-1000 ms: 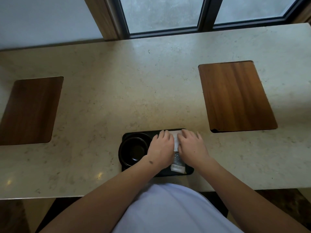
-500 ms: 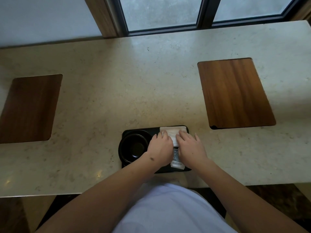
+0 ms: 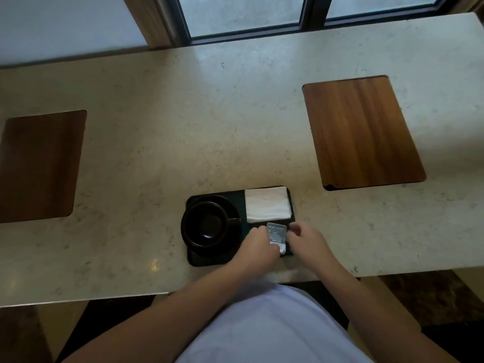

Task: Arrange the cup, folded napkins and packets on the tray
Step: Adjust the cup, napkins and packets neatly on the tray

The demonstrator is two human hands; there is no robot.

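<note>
A black tray [image 3: 214, 260] is sitting at the near edge of the pale stone counter [image 3: 209, 121], right in front of the person in the white shirt [image 3: 272, 326]. On the tray's 9 o'clock half a black cup [image 3: 207, 224] is standing upright on a black saucer [image 3: 227, 205], its handle pointing toward 3 o'clock and its inside looking dark and empty. At about 1 o'clock on the tray the folded napkins [image 3: 267, 203] are lying flat as a white stack, squared to the far right corner and touching nothing but the tray. Just below them, at around 4 o'clock, the packets [image 3: 276, 235] are lying in a small pile, the top one greyish with print too small to read and a white one peeking out beneath it. Both hands are working at that pile: the left hand [image 3: 258, 246] is coming in from 8 o'clock with its fingers curled against the pile's left edge, and the right hand [image 3: 307, 239] is closing from 4 o'clock with thumb and forefinger bent toward the right edge. The two hands are bracketing the packets between them, though I cannot tell whether either one is actually pinching a packet or only nudging it. Two wooden placemats are lying well apart from the tray, one [image 3: 361, 132] out at 2 o'clock on the counter and one [image 3: 39, 166] at 9 o'clock, and a dark-framed window [image 3: 311, 11] is running along the far side at 12 o'clock
</note>
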